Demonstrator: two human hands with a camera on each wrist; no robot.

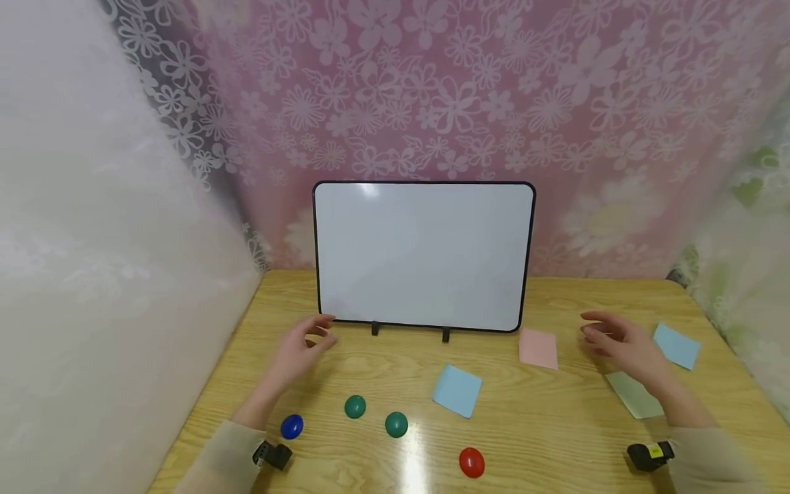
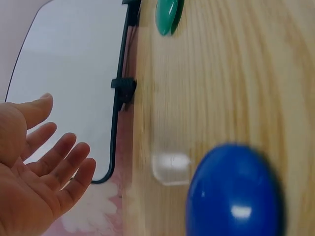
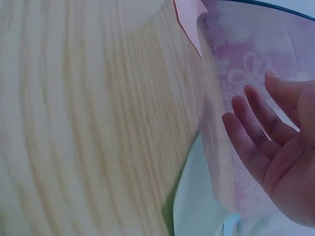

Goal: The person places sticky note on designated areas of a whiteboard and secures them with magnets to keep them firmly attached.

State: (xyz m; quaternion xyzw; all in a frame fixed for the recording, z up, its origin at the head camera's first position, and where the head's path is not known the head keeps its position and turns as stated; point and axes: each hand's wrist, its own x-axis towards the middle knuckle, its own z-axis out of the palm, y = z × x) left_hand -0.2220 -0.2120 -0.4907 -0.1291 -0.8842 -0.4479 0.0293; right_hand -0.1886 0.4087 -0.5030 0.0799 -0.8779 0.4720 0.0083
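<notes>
A black-framed whiteboard stands upright at the back of the table on small black feet. My left hand hovers by its lower left corner, fingers loosely bent, with nothing held; its wrist view shows the bare palm. Over the right side of the table, my right hand is likewise relaxed and bare, between a pink sticky note and a blue sticky note. Partly under the right forearm lies a pale green sticky note. Close to the left wrist sits a blue oval magnet-like disc.
Two green discs and a red disc lie on the front of the wooden table. Another blue sticky note is near the middle. A pink flowered curtain hangs behind, with a pale sheet at left.
</notes>
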